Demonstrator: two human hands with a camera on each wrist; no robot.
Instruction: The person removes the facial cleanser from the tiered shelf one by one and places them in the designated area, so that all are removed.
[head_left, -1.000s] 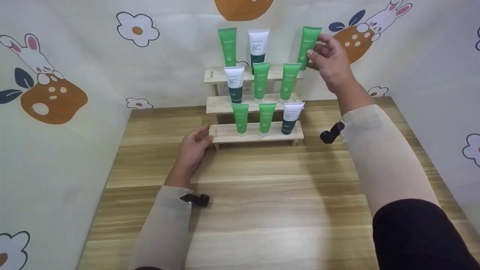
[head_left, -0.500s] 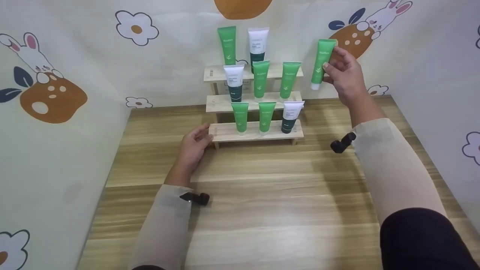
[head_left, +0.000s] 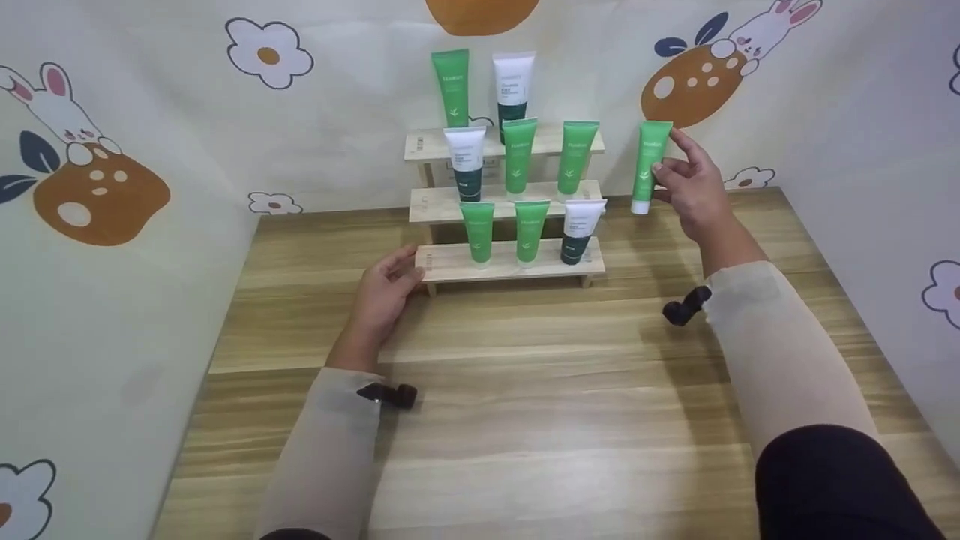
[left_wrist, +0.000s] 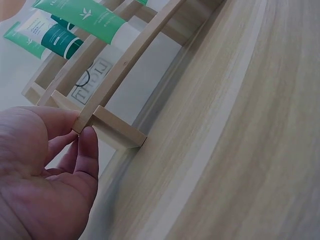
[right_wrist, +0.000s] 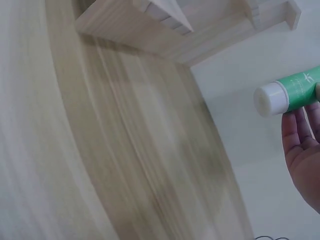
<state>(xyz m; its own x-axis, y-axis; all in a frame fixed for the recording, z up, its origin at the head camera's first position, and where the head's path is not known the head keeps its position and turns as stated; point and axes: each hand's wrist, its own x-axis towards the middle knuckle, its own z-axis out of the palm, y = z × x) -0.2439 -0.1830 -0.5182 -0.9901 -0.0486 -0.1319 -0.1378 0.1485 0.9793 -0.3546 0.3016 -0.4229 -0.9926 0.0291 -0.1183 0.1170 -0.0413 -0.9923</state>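
Right of the tiered wooden stand (head_left: 451, 264), my right hand (head_left: 696, 187) pinches a green squeeze tube (head_left: 651, 159) by its side, white cap downward. In the right wrist view its white cap (right_wrist: 271, 99) shows in front of the pale backdrop, beyond the fingers. My left hand (head_left: 381, 292) is at the left end of the stand's lowest step. Its thumb and finger pinch that step's corner in the left wrist view, with the stand's leg (left_wrist: 120, 126) just beside them. The stand carries several green tubes (head_left: 477, 231) and white-and-dark-green tubes (head_left: 512, 82), all standing on their caps.
The top step (head_left: 577, 142) has bare wood at its right end. A wood-grain tabletop (head_left: 525, 390) lies in front of the stand. Behind and at both sides hangs a pale printed backdrop (head_left: 360, 127). A small black camera (head_left: 686, 306) is on the right wrist.
My right hand has taken the green tube off the right end of the top step, moving it right and then down beside the stand. The left hand stays at the lowest step.
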